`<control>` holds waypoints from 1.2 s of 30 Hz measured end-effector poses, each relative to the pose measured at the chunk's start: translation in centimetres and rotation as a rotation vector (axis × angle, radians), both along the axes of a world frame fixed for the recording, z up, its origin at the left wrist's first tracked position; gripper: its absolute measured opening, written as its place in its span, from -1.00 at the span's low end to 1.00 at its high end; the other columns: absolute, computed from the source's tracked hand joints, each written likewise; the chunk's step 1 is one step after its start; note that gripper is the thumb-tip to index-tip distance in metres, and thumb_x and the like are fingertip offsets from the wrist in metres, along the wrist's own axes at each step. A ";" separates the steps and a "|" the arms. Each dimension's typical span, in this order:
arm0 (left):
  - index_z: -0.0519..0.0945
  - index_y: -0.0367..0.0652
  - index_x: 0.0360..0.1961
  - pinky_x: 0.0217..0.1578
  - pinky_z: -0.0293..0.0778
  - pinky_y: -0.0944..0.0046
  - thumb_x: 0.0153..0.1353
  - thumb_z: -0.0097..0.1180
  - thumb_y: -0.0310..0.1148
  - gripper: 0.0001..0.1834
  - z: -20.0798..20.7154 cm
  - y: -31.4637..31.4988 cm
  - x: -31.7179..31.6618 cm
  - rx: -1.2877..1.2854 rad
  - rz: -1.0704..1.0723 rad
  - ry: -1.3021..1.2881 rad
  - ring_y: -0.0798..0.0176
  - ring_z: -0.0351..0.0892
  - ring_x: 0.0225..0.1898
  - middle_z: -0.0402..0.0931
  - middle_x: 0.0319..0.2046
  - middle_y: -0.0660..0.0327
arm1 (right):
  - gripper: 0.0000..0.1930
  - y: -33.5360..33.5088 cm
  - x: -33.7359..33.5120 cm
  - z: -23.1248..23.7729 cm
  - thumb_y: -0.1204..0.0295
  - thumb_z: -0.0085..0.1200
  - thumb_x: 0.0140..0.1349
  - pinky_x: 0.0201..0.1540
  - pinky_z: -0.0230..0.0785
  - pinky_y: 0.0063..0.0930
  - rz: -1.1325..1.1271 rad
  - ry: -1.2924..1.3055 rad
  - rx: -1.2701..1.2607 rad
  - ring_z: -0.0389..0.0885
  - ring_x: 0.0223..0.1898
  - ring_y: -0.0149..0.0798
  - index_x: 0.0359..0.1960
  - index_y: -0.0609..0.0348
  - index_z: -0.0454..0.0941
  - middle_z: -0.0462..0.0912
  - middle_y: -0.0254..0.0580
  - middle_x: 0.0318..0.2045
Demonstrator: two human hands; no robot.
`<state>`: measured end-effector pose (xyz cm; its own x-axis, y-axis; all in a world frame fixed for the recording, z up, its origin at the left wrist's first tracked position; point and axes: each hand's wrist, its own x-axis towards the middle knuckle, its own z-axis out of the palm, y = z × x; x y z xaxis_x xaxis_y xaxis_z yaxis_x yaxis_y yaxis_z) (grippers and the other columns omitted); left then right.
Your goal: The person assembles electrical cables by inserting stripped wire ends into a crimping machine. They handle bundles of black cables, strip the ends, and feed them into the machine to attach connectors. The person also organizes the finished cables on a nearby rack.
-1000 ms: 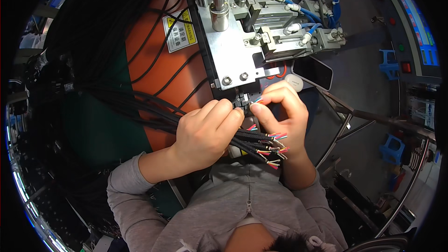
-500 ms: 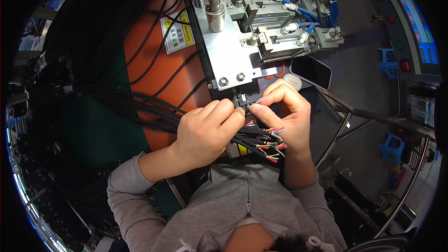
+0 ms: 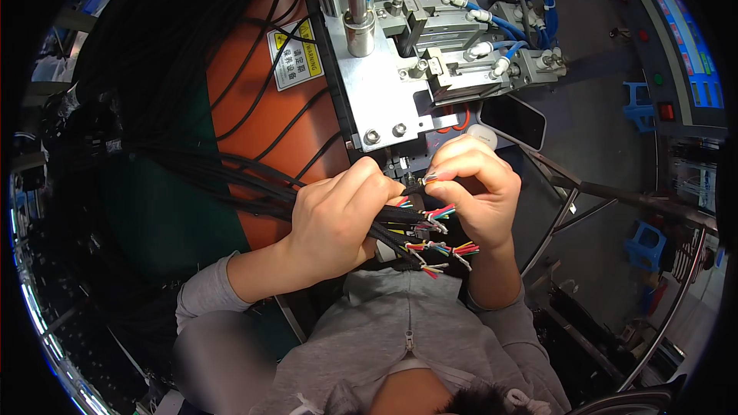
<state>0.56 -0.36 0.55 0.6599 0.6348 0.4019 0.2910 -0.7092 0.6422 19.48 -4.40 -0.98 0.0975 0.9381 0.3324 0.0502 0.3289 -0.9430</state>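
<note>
Grey sleeves [image 3: 509,324]: we see both forearms reaching forward from a zipped top.
Left hand [image 3: 334,211]: closed around several black braided cables [image 3: 403,215].
Coloured wire ends [image 3: 465,249]: these fan out from the cables, between our hands and toward our body.
Right hand [image 3: 478,188]: thumb and forefinger pinch thin wires [image 3: 430,178] at one cable's tip, just in front of the machine.
Metal machine [image 3: 380,104]: its bright plate lies just beyond our hands; blue tubes [image 3: 549,1] run farther back.
Orange desk [image 3: 311,132]: left of the plate, crossed by dark cables.
Phone [image 3: 511,121]: beyond our right hand, beside a round white object [image 3: 483,136].
Blue stools [image 3: 639,107]: farther right.
</note>
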 end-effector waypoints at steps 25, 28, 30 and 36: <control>0.50 -0.20 -0.38 -0.65 0.31 0.36 -0.08 0.16 -0.48 -0.82 -0.1 -0.2 0.2 0.162 0.052 0.095 0.34 0.45 -0.56 0.27 -0.53 0.26 | -0.84 0.5 -1.4 0.0 0.64 0.32 -0.12 -0.40 0.28 -0.46 -0.241 -0.383 0.174 0.49 -0.51 -0.25 -0.52 0.25 0.54 0.55 -0.18 -0.56; 0.50 -0.19 -0.39 -0.66 0.28 0.39 -0.06 0.16 -0.49 -0.84 -0.1 -0.4 0.1 0.235 0.083 0.163 0.37 0.42 -0.56 0.28 -0.53 0.28 | -0.83 0.4 -1.5 0.1 0.61 0.32 -0.10 -0.40 0.28 -0.45 -0.266 -0.509 0.226 0.48 -0.50 -0.26 -0.50 0.24 0.53 0.54 -0.21 -0.56; 0.50 -0.18 -0.40 -0.67 0.25 0.41 -0.04 0.16 -0.49 -0.86 -0.1 -0.5 0.2 0.339 0.084 0.212 0.40 0.39 -0.57 0.29 -0.53 0.30 | -0.84 0.3 -1.0 0.5 0.58 0.30 -0.05 -0.39 0.29 -0.46 -0.185 -0.505 0.123 0.48 -0.48 -0.27 -0.49 0.24 0.52 0.53 -0.22 -0.54; 0.52 -0.16 -0.42 -0.68 0.19 0.45 -0.02 0.16 -0.49 -0.89 -0.6 0.0 0.4 0.454 0.082 0.205 0.46 0.34 -0.57 0.30 -0.53 0.35 | -0.89 -0.2 0.8 0.4 0.49 0.16 0.17 -0.37 0.27 -0.58 0.122 -0.134 -0.318 0.43 -0.44 -0.48 -0.41 0.25 0.49 0.49 -0.35 -0.48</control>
